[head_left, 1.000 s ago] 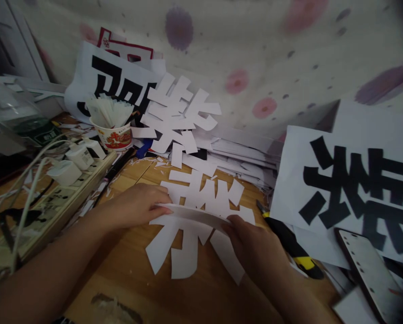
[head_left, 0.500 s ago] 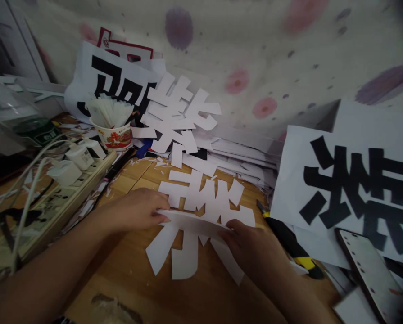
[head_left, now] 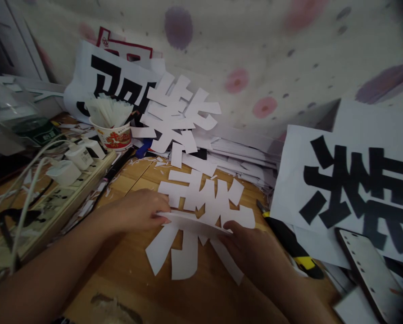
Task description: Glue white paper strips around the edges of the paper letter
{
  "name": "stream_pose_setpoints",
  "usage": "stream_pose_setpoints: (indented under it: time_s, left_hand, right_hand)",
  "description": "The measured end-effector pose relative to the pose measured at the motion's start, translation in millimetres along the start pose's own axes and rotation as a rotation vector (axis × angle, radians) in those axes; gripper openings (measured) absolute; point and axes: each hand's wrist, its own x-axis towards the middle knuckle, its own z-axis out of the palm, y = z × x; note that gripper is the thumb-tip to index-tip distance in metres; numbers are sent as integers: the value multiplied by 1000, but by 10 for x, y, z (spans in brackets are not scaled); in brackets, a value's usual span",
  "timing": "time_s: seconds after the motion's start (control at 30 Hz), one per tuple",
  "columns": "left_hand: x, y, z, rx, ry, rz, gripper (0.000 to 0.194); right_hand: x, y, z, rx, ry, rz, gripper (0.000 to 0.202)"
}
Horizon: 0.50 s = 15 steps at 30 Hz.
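Note:
A narrow white strip spans between my two hands, bowed slightly and standing on edge over a white cut-out character. My left hand pinches the strip's left end. At its right end, the fingers of my right hand are closed on it. The cut-out character lies flat on the wooden table, its upper strokes beyond the strip and its lower strokes nearer to me. Behind it, another white cut-out character leans against the things at the back.
On the left are a power strip with chargers and a paper cup of clear sticks. To the right lie a black and yellow utility knife, a sheet with a printed black character and a phone. Paper scraps line the back.
My right hand has shifted very slightly left and down with its end of the strip. My left hand and the cut-out character look unchanged.

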Motion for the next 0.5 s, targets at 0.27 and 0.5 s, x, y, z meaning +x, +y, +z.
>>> stream_pose_setpoints:
  time_s: [0.27,0.5]
  left_hand:
    - [-3,-19,30,4,44,70,19]
    - [7,-24,31,12,53,68,22]
  right_hand:
    - [-58,-150,-45,-54,-20,-78,16]
    - [-101,-259,28,-59,34,-20,19]
